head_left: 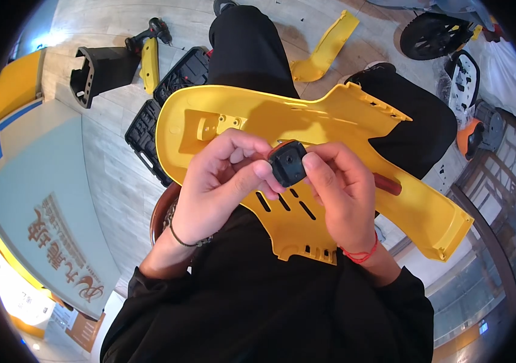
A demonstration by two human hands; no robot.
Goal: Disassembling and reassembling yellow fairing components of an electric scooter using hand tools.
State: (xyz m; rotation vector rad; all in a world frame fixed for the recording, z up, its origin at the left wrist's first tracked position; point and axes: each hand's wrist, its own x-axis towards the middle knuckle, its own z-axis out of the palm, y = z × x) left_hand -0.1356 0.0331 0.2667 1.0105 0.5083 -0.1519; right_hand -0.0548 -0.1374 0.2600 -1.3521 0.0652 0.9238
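Above my lap, both hands hold a small black plastic part (288,164) with a rounded outline and a red-orange edge. Its black face with small holes is turned up. My left hand (218,184) pinches the left side between thumb and fingers. On the opposite side, the thumb and fingertips of my right hand (344,187) grip it. Below the hands, a large yellow plastic shell (330,118) lies across my legs, with slots, a recess and a screwed-on bracket at its left end. A dark red cylindrical piece (388,184) shows beside my right hand, against the shell.
An open black tool case (143,133), a cordless drill (149,36) and a black box-shaped part (109,72) are on the floor at left. Another yellow panel (324,48) lies ahead. A black wheel (433,36) stands at far right. A pale panel (46,206) borders the left.
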